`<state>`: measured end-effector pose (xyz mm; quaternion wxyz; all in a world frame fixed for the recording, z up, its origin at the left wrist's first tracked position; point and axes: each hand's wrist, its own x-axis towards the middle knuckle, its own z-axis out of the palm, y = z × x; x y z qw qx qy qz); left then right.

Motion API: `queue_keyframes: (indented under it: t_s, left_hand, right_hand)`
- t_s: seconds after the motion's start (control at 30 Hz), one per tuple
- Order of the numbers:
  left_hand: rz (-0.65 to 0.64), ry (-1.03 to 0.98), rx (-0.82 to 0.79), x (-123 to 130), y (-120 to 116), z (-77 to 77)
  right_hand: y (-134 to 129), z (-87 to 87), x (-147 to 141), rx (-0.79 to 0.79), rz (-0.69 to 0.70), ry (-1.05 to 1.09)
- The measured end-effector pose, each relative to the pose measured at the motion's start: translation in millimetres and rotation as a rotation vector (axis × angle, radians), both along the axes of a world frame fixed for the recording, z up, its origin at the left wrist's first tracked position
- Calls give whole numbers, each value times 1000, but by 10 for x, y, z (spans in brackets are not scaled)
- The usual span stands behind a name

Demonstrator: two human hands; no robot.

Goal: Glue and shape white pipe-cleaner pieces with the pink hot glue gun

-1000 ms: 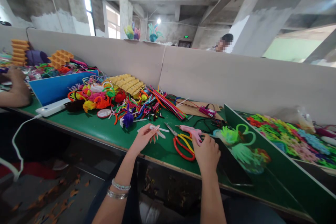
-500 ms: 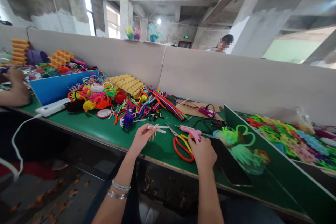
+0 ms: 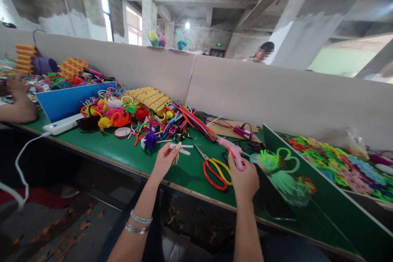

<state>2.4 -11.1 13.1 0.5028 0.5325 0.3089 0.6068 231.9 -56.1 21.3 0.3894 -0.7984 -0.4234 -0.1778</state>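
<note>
My right hand [image 3: 244, 179] grips a pink glue gun [image 3: 232, 150] and holds it raised above the green table [image 3: 116, 151], nozzle pointing up and left. My left hand [image 3: 165, 158] pinches a small white fuzzy piece [image 3: 180, 147] just above the table. Red and yellow scissors [image 3: 215, 170] lie flat between the two hands.
A heap of coloured pipe cleaners and pompoms [image 3: 144, 120] lies behind the hands, with a yellow tray [image 3: 151, 98] and a blue board [image 3: 69, 101]. Right of a green divider [image 3: 319, 190] lie bright fuzzy flowers [image 3: 334, 159]. Another person's arm [image 3: 18, 104] rests at the far left.
My right hand has closed on the glue gun and lifted it off the table. My left hand has drawn the white piece slightly up and left.
</note>
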Motion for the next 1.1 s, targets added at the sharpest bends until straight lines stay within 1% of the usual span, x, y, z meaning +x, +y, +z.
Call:
queue_keyframes:
  t_s: [0.13, 0.23, 0.3, 0.37, 0.43, 0.53, 0.63, 0.7, 0.77, 0.93, 1.1]
  left_hand:
    - [-4, -12, 23, 12, -26, 17]
    - [7, -41, 24, 29, -48, 39]
    - [14, -67, 23, 34, -55, 46]
    - [17, -85, 29, 35, -53, 43]
    - [22, -92, 40, 33, -48, 30]
    - [27, -94, 55, 38, -42, 10]
    - [22, -92, 71, 55, -46, -2]
    - [30, -103, 80, 70, -53, -4]
    - [38, -121, 90, 86, -63, -4]
    - [53, -148, 115, 121, -84, -5]
    - [58, -120, 107, 140, -73, -38]
  right_hand:
    - [17, 17, 19, 361, 91, 116]
    - [-5, 65, -2, 605, 165, 287]
    - [-32, 102, -14, 723, 258, 408]
    - [-60, 138, -19, 761, 368, 497]
    - [-80, 166, -22, 717, 415, 520]
    - [-91, 191, -44, 599, 377, 440]
    - [-83, 186, -90, 404, 354, 309]
    - [-70, 158, -121, 271, 373, 247]
    - [-52, 110, -143, 187, 404, 224]
    - [-11, -10, -151, 99, 465, 178]
    - [-5, -24, -157, 62, 500, 160]
